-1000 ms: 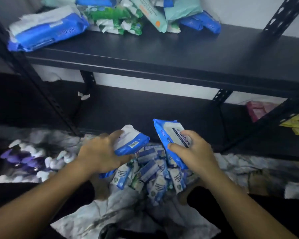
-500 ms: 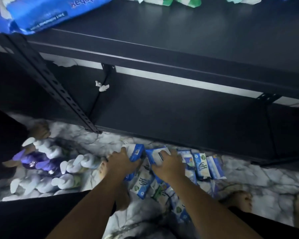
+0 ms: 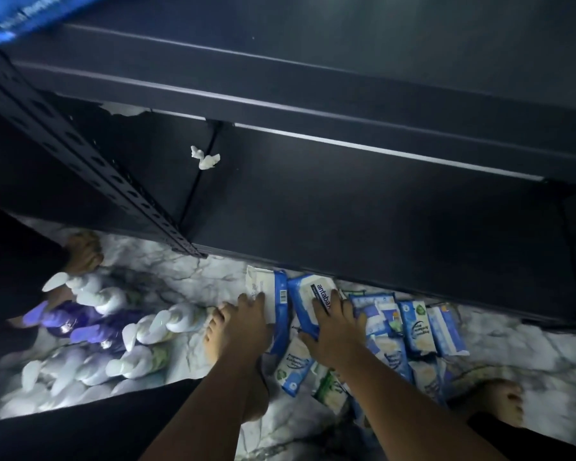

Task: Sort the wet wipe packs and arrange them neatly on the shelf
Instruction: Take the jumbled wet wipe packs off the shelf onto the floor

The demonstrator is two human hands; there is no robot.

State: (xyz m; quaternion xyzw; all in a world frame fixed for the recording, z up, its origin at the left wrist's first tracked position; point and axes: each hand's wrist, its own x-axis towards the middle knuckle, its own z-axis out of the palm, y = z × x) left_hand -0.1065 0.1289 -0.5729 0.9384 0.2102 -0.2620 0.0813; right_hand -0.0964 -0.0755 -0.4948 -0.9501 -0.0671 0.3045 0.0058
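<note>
My left hand (image 3: 246,322) grips a white and blue wet wipe pack (image 3: 273,294) low over the marble floor. Beside it my right hand (image 3: 335,326) grips a blue pack labelled antabax (image 3: 308,292). Both packs sit just in front of the black shelf's bottom board (image 3: 363,211). Under and to the right of my hands lies a pile of several smaller blue and white packs (image 3: 416,326). A large blue pack (image 3: 10,15) shows blurred on the upper board (image 3: 346,71) at the top left.
Several white and purple pump bottles (image 3: 107,331) lie on the floor (image 3: 529,347) at the left. The shelf's perforated upright (image 3: 97,168) slants down to the floor. Bare feet stand at the left (image 3: 84,254) and the right (image 3: 494,405). A white scrap (image 3: 205,158) hangs inside the shelf.
The view has risen and tilted down. Both hands kept their packs and moved down and away, to the floor by the bottom shelf's front edge.
</note>
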